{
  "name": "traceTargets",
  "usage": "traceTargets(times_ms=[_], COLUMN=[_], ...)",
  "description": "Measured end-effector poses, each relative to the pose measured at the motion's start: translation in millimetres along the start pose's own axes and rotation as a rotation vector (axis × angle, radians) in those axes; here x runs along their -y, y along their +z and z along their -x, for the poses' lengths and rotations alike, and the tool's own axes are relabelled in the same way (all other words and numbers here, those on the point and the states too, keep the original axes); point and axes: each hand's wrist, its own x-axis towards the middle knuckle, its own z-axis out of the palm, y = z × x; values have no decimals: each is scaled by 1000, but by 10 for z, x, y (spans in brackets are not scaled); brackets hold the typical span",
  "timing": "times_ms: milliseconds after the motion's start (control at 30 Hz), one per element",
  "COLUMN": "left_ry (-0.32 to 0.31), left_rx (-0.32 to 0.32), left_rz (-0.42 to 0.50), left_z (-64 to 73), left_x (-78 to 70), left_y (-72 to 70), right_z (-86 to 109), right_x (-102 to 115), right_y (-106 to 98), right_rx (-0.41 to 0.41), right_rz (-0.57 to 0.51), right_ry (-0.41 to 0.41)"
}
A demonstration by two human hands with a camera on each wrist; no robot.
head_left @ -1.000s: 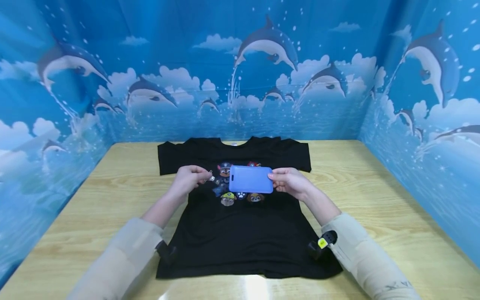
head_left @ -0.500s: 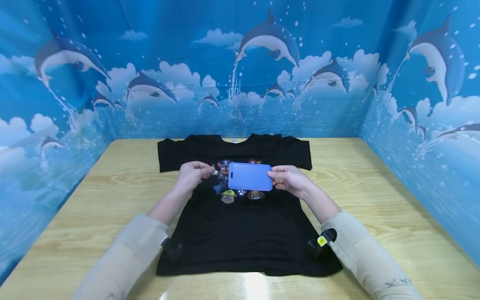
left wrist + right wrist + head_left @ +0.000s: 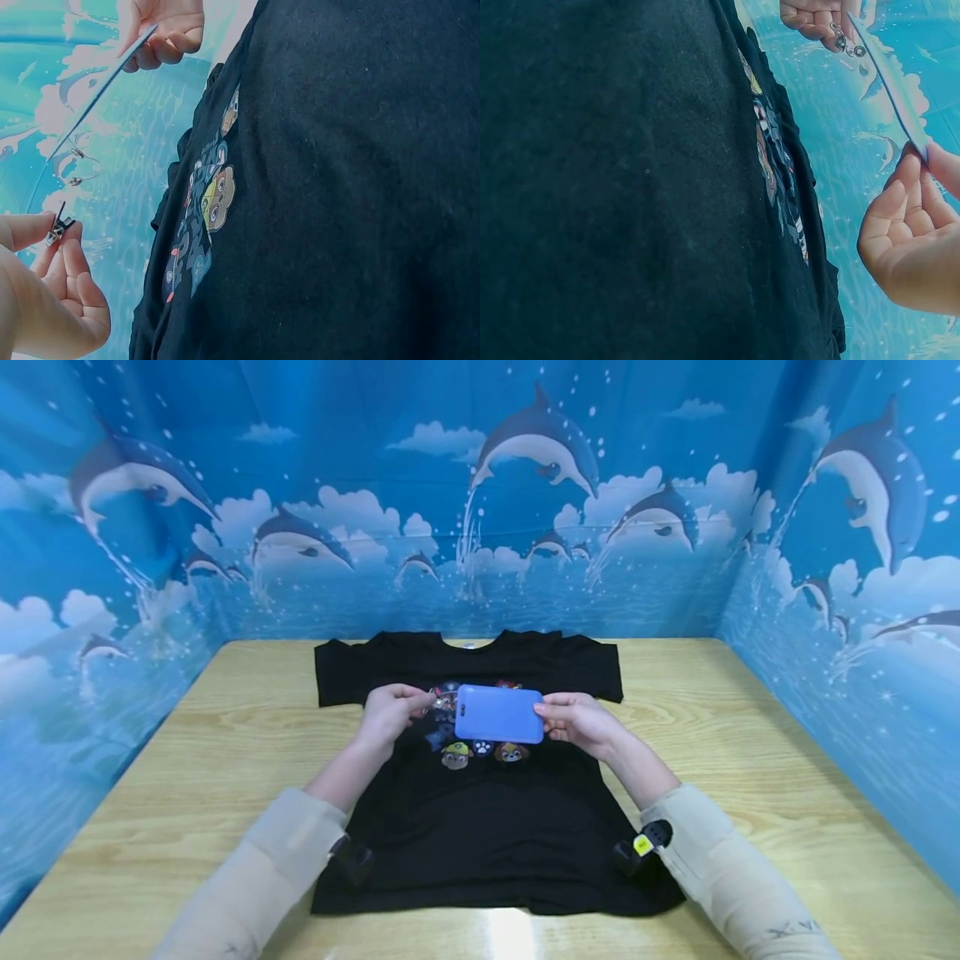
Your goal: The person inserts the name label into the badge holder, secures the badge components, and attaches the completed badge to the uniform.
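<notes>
My left hand [image 3: 388, 717] pinches a small silver metal clip [image 3: 58, 231] between thumb and fingers, just left of the blue card holder. The blue card holder [image 3: 499, 715] is a flat rounded rectangle with a small slot [image 3: 462, 710] at its left end. Thumb and fingers of my right hand [image 3: 583, 721] grip its right end, above the shirt. In the right wrist view the holder appears edge-on, with metal rings [image 3: 859, 51] by its far end. Whether the clip touches the holder, I cannot tell.
A black T-shirt [image 3: 487, 835] with a printed cartoon-dog design [image 3: 455, 756] lies spread on the wooden table [image 3: 757, 752], its neck at the far side. A blue dolphin-print curtain [image 3: 352, 597] stands around the back and sides.
My left hand has moved slightly right with the clip, closer to the slotted end of the card holder. The right hand and the holder have barely moved.
</notes>
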Motion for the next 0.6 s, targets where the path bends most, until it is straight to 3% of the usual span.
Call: traceTargets(times_ms=[300, 600], left_ry=[-30, -38], left_rx=[39, 25], left_rz=[37, 95], left_z=[14, 7], left_x=[2, 25], left_y=[10, -18], right_z=[7, -1], right_x=[-9, -31], right_y=[-1, -19], right_rx=[-10, -3], right_rz=[-8, -2], right_ry=[-6, -10])
